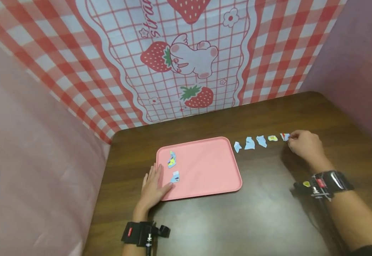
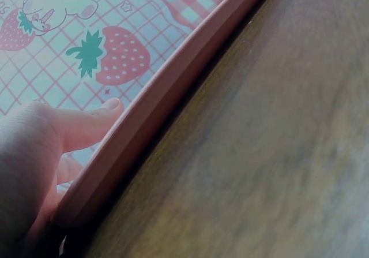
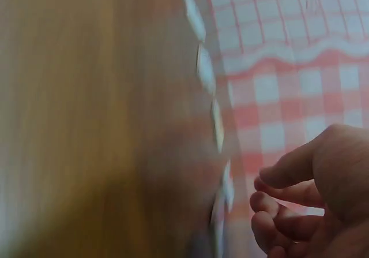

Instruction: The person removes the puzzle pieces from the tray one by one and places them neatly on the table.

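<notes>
Toward worktop (image 1: 269, 122) far-right corner | I have right hand (image 1: 307, 145) curled at red-marked scrap (image 1: 283, 136), grasp unclear | left hand (image 1: 151, 190) loose on tray (image 1: 205, 167) left edge | dragging fingertips could skew scrap

Strawberry-print cloth (image 1: 190, 60) behind brown table (image 1: 211, 224) — pale pink sheet (image 1: 32, 167) left, mauve surface (image 1: 359, 67) right.

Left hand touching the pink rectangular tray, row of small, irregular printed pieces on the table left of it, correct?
Side is wrong: the head view shows the row of pieces right of the tray; the left hand does touch it.
</notes>
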The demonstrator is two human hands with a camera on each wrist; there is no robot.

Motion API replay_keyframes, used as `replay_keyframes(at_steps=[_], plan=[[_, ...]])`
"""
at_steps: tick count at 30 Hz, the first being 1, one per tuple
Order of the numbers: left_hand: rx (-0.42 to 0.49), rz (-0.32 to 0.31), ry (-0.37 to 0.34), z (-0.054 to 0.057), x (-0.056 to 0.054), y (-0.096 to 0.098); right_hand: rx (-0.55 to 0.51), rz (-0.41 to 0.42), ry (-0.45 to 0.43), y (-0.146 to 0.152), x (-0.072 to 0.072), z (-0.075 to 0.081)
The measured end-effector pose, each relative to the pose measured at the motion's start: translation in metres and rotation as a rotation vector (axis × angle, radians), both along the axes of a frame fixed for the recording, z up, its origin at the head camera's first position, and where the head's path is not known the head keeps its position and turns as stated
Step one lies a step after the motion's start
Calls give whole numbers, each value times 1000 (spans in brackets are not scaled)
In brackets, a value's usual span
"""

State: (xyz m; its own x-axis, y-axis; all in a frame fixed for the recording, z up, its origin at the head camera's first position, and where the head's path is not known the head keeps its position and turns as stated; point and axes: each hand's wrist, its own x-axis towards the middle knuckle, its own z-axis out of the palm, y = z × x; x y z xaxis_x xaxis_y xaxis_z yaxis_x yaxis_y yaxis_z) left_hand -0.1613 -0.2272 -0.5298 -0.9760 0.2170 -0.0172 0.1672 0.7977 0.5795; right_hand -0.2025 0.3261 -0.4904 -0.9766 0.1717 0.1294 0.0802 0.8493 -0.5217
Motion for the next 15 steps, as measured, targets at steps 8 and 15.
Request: replay_keyframes(at_steps=[8, 15], plan=[[13, -7, 14, 3, -1, -6, -95, 145, 88, -108, -30, 15], [11, -15, 8, 0, -1, -2, -125, 260, 8, -181, -39, 5]])
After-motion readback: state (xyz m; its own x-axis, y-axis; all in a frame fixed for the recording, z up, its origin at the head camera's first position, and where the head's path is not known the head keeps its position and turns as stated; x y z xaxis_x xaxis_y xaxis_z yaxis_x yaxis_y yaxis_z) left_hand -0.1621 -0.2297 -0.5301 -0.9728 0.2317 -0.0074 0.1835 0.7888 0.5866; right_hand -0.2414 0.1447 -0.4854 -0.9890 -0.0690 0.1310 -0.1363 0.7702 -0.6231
